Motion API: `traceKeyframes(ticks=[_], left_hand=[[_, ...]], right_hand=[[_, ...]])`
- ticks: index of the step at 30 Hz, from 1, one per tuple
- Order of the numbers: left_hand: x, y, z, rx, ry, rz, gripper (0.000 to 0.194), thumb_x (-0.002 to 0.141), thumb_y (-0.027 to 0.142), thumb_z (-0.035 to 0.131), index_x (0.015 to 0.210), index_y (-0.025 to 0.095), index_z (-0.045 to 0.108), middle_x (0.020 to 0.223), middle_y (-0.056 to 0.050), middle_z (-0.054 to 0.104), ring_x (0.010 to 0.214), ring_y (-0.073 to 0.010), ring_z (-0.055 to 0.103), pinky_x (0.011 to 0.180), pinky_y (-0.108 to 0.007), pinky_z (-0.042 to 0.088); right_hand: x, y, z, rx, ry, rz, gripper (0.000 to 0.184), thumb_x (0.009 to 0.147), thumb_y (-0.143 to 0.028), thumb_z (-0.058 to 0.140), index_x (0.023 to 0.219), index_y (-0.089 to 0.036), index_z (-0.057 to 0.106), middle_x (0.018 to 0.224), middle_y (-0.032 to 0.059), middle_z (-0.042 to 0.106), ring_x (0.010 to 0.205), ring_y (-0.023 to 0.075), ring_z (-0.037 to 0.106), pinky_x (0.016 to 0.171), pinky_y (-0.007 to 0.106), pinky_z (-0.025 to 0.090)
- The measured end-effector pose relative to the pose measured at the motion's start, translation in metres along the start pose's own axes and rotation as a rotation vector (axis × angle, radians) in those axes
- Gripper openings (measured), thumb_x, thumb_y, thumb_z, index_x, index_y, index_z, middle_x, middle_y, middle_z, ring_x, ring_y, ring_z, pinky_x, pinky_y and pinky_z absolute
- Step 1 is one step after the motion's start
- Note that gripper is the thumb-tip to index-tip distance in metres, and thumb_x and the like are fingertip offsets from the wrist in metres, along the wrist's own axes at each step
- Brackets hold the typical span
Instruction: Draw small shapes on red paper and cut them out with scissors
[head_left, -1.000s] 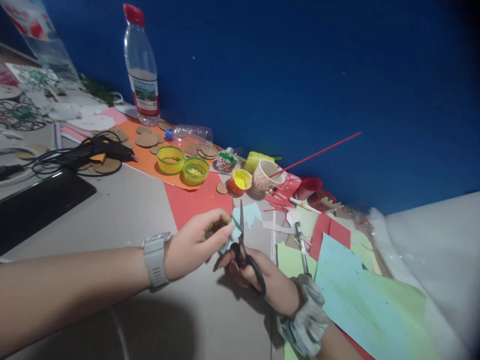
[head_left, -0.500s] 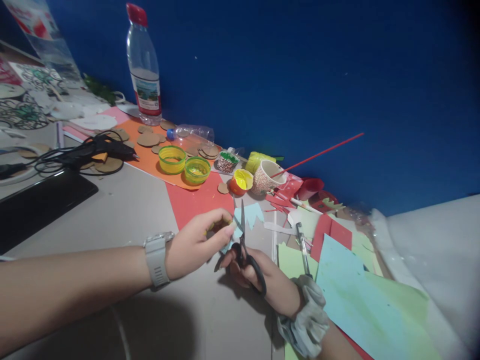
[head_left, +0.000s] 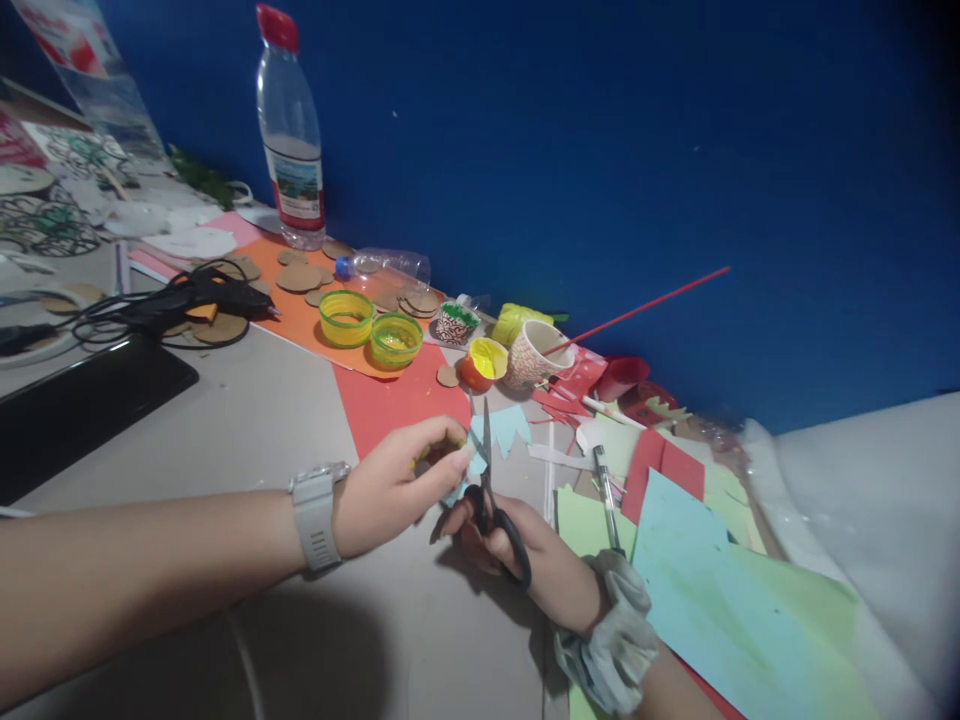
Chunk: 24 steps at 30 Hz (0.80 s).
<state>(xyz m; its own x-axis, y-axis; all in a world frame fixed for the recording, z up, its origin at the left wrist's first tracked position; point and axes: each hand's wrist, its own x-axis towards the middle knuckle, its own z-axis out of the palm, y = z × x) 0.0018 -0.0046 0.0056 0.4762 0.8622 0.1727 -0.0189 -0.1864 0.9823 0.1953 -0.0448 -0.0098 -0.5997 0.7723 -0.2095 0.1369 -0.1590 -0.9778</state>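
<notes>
Black-handled scissors [head_left: 487, 470] are in my right hand [head_left: 517, 545], with fingers through the loops and the blades pointing away from me. My left hand [head_left: 401, 485], with a grey watch at the wrist, pinches a small piece of light blue paper [head_left: 477, 460] beside the blades. Part of that paper is hidden behind my fingers and the scissors. Just beyond the blades lies a zigzag-edged light blue paper strip [head_left: 510, 428]; whether it joins the held piece I cannot tell. Red paper [head_left: 401, 410] lies flat beyond my left hand.
Yellow-green rings [head_left: 345, 318], an orange cup [head_left: 484, 363] and a patterned paper cup [head_left: 534, 355] stand farther back. A glue gun [head_left: 217, 298] and a black phone-like slab [head_left: 97, 415] lie left. A bottle [head_left: 291, 140] stands by the blue wall. Coloured sheets [head_left: 720, 600] and a pen [head_left: 607, 495] lie right.
Almost nothing differs. The view has shifted very slightly; both hands, the scissors and the held paper keep the same positions.
</notes>
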Motion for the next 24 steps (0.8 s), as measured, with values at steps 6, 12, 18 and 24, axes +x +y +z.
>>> traceKeyframes(ticks=[6, 12, 18, 24], left_hand=[[-0.0002, -0.0002, 0.0003, 0.0, 0.002, -0.007, 0.02, 0.096, 0.032, 0.043, 0.084, 0.018, 0.05, 0.071, 0.004, 0.051, 0.064, -0.0097, 0.047, 0.061, -0.023, 0.041], [0.0005, 0.0015, 0.0006, 0.003, 0.008, -0.011, 0.019, 0.095, 0.03, 0.044, 0.083, 0.018, 0.05, 0.071, 0.003, 0.05, 0.064, -0.01, 0.047, 0.06, -0.023, 0.041], [0.0005, 0.001, 0.0004, 0.009, 0.012, -0.016, 0.021, 0.095, 0.032, 0.043, 0.083, 0.018, 0.05, 0.071, 0.003, 0.051, 0.064, -0.0109, 0.048, 0.062, -0.024, 0.042], [0.0004, 0.0021, 0.0005, 0.007, 0.007, -0.012, 0.019, 0.095, 0.031, 0.043, 0.082, 0.018, 0.05, 0.071, 0.003, 0.051, 0.064, -0.0105, 0.048, 0.061, -0.023, 0.041]], right_hand=[[0.0002, 0.0003, 0.0006, 0.003, 0.01, -0.005, 0.053, 0.085, -0.066, 0.047, 0.097, -0.016, 0.059, 0.064, -0.0041, 0.039, 0.055, 0.0106, 0.033, 0.051, 0.024, 0.027], [0.0004, 0.0012, 0.001, 0.017, 0.026, -0.001, 0.052, 0.085, -0.066, 0.048, 0.096, -0.017, 0.059, 0.062, -0.0046, 0.039, 0.054, 0.0107, 0.034, 0.051, 0.024, 0.028], [0.001, -0.0022, 0.0018, -0.001, 0.028, -0.004, 0.055, 0.086, -0.066, 0.046, 0.096, -0.014, 0.059, 0.063, -0.0039, 0.039, 0.055, 0.0108, 0.032, 0.051, 0.025, 0.027], [0.0011, -0.0036, 0.0015, 0.001, 0.023, 0.011, 0.055, 0.086, -0.066, 0.047, 0.096, -0.014, 0.059, 0.063, -0.0039, 0.039, 0.055, 0.0104, 0.033, 0.052, 0.024, 0.028]])
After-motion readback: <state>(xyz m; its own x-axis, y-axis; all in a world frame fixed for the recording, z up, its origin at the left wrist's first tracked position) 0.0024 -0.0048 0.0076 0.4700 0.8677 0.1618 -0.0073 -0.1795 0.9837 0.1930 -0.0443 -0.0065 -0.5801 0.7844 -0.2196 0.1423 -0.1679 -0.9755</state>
